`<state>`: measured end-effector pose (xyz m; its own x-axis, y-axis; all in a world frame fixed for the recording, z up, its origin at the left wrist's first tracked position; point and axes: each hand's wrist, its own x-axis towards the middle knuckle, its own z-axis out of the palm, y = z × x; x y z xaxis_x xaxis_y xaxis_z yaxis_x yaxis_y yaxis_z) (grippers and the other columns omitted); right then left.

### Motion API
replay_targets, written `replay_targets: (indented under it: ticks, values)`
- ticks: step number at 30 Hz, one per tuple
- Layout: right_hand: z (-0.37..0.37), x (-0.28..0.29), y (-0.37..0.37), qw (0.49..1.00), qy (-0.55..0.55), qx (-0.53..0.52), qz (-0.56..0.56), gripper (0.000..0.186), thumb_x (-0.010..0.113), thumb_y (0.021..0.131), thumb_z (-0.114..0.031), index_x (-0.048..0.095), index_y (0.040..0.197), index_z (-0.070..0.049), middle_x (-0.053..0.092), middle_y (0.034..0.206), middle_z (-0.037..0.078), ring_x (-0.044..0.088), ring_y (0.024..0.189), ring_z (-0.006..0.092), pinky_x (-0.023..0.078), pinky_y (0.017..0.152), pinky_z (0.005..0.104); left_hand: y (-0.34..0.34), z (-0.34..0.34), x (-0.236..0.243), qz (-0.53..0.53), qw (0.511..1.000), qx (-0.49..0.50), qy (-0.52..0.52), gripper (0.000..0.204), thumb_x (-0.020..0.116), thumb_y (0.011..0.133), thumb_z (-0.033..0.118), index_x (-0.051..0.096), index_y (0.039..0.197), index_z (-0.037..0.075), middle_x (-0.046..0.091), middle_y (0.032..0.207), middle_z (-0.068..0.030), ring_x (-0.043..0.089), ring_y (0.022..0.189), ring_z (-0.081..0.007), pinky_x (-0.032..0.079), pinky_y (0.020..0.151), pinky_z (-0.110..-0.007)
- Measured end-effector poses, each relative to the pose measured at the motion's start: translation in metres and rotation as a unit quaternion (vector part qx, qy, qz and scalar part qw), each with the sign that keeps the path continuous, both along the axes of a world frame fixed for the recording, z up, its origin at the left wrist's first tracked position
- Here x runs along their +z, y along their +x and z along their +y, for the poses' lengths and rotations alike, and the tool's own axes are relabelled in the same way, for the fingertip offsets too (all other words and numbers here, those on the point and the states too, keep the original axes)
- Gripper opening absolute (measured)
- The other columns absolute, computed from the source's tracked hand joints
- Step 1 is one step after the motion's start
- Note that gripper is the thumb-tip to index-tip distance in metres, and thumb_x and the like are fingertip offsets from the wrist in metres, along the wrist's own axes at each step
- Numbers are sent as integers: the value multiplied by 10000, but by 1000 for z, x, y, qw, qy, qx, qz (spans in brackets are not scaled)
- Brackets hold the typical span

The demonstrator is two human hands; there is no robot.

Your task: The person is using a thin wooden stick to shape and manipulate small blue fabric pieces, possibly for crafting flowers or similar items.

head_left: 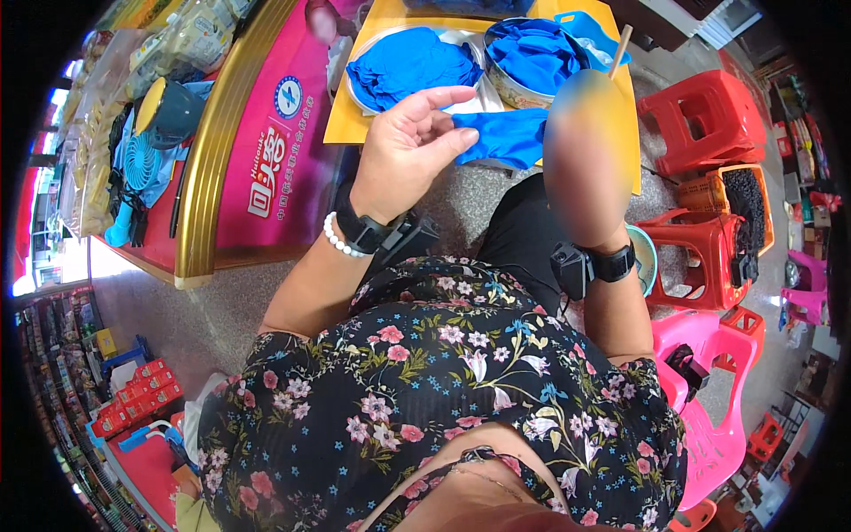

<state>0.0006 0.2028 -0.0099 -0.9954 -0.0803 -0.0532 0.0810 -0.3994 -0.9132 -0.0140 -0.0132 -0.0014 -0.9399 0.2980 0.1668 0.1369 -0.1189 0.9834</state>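
A small piece of blue cloth (503, 136) stretches between my two hands at the near edge of the yellow table. My left hand (409, 152) is at the cloth's left end, with thumb and forefinger apart and the other fingers curled; the cloth's edge shows between them. My right hand (587, 168) covers the cloth's right end and is blurred, so its fingers and any grip cannot be made out. Beyond the left hand, a wide white basin (353, 89) holds a heap of blue cloth pieces (415, 69). A round tin (523, 97) beside it holds more blue cloth (536, 55).
The yellow table (344, 127) also bears a blue plastic basket (581, 22) at the far right. To the left stands a pink-fronted counter (275, 151) with a blue handheld fan (140, 164). Red stools (705, 120) and a pink chair (718, 426) are on the right.
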Motion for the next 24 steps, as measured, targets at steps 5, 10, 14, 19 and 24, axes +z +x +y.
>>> replay_targets:
  ticks: [5,10,14,19,24]
  values:
    - [-7,3,3,997,71,-37,11,140,602,900,-172,576,950,-44,459,650,-58,308,478,10,224,430,189,-2,1,-2,-72,996,29,38,186,536,932,145,591,1060,22,604,842,-9,589,733,-82,538,703,-263]
    - [3,-4,-2,997,4,-72,26,128,596,905,-163,575,950,-45,432,630,-65,304,470,9,223,425,185,-8,-5,-6,-91,985,48,138,156,546,929,165,602,949,21,615,764,-27,606,700,-105,544,655,-256]
    - [-1,-1,0,996,32,-79,34,121,595,905,-156,579,952,-46,434,621,-66,303,463,8,223,423,183,-5,2,-2,-185,972,-13,145,184,533,939,200,577,983,27,597,810,-26,599,713,-106,557,687,-311]
    - [-8,-1,0,996,43,-78,29,117,598,902,-150,579,948,-44,436,622,-68,303,462,9,222,417,183,-3,9,-14,-108,994,-16,21,139,577,915,188,552,862,62,569,746,13,577,606,-71,547,591,-234]
    - [-7,-5,-2,993,58,-84,60,116,601,899,-142,590,955,-40,473,638,-67,310,463,10,223,413,184,-3,10,-12,-112,990,-24,80,110,577,912,157,545,863,64,562,743,13,583,635,-67,545,597,-231]
